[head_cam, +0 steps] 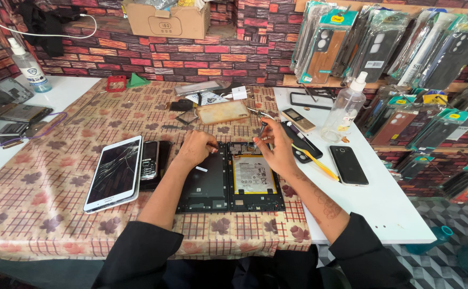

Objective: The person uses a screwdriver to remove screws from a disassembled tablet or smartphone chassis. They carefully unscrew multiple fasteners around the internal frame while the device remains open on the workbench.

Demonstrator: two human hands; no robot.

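Observation:
An opened tablet [253, 179] lies in front of me with its battery and circuit board exposed. Its black back cover [204, 184] lies beside it on the left. My left hand [195, 148] rests with curled fingers on the top of the back cover. My right hand [276, 149] hovers over the tablet's top right corner, fingers pinched around a thin dark tool, probably tweezers. Both arms wear black sleeves.
A white tablet with a cracked screen [113, 172] and an old keypad phone [149, 159] lie to the left. A black phone [348, 165], a yellow-handled tool [315, 162] and a spray bottle [344, 109] sit on the white table to the right. Phone cases [384, 45] hang on the wall.

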